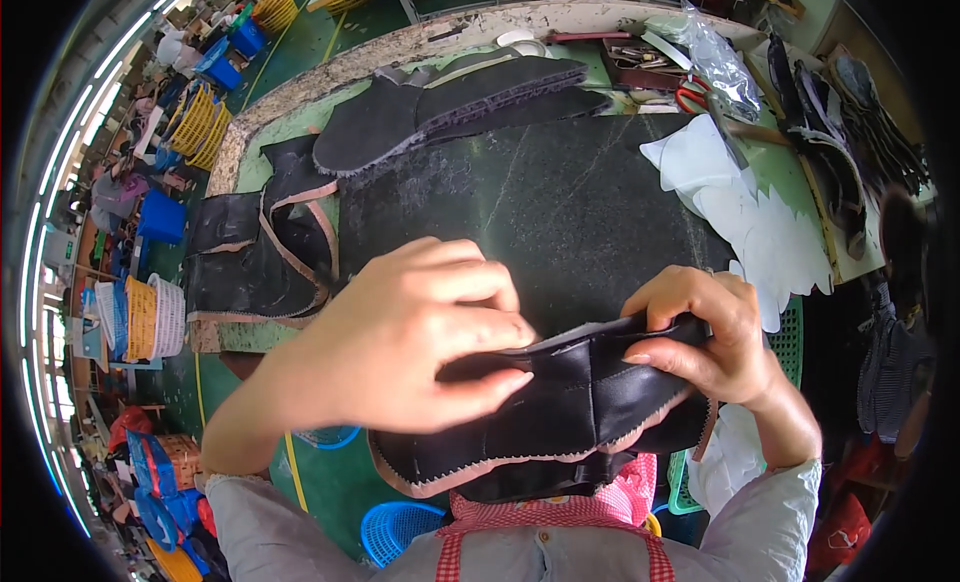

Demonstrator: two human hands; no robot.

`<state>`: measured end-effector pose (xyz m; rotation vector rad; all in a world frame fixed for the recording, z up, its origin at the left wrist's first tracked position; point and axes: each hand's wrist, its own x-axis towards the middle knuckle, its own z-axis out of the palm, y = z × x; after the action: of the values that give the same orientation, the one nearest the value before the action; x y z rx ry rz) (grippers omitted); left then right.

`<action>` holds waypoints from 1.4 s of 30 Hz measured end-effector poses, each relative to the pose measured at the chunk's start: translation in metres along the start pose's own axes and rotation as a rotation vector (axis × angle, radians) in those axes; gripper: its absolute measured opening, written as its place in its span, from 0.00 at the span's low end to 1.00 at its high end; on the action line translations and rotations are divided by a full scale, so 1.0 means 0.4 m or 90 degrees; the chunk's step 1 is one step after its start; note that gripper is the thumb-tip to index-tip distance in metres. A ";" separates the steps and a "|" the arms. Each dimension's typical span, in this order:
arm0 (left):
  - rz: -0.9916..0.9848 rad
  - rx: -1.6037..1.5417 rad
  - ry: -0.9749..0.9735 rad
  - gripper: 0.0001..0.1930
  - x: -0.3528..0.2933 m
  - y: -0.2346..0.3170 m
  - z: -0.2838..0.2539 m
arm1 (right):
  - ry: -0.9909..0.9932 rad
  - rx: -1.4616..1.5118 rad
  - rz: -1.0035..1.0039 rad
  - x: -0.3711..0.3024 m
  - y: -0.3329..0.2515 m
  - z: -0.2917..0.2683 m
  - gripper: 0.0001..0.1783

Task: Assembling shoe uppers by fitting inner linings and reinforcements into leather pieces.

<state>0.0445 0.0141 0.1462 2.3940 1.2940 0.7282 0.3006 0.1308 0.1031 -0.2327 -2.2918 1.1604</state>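
Observation:
Between my hands hangs a black leather shoe upper [540,397] with a tan, zigzag-cut lower edge, just in front of the work table's near side. My left hand [430,332] pinches its top edge, thumb in front and fingers behind. At the other end of that edge my right hand [705,332] grips it, the thumb pressed on the front and the fingers folded over the top. More black leather pieces with tan edging [270,237] lie on the table beside my left hand. A dark work mat [530,202] spreads beyond both hands.
Black fleecy-edged shoe pieces [450,107] are stacked at the table's far side. Thin white cut sheets [735,202] fan out on the right, near red-handled scissors [690,95] and a tool tray [640,67]. A blue basket [395,530] and green basket [685,482] stand below.

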 end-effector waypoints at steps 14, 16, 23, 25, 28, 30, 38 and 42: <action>-0.027 -0.202 0.020 0.11 0.006 0.028 -0.009 | 0.076 0.506 0.202 -0.028 -0.019 0.007 0.10; -0.019 -0.210 0.011 0.09 0.004 0.019 -0.012 | 0.067 0.479 0.155 -0.028 -0.018 0.008 0.10; -0.061 0.034 0.119 0.14 0.049 0.094 -0.008 | 0.207 0.221 0.039 -0.014 -0.026 0.036 0.14; -0.092 0.033 0.132 0.17 0.051 0.092 0.009 | 0.246 0.047 -0.072 -0.005 -0.028 0.042 0.16; -0.082 -0.011 0.108 0.14 0.049 0.073 0.016 | 0.263 -0.102 -0.182 -0.009 -0.020 0.041 0.16; -0.083 -0.049 0.103 0.13 0.048 0.063 0.018 | 0.281 -0.155 -0.263 -0.009 -0.011 0.042 0.16; -0.087 -0.058 0.060 0.10 0.060 0.079 0.014 | 0.243 0.024 -0.150 -0.018 -0.011 0.039 0.17; -0.029 -0.038 0.092 0.08 0.078 0.076 0.020 | 0.271 0.247 -0.043 -0.017 -0.017 0.051 0.18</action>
<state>0.0839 0.0238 0.1636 2.2936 1.3581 0.9278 0.2959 0.1101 0.0959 -0.2258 -1.6625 1.3451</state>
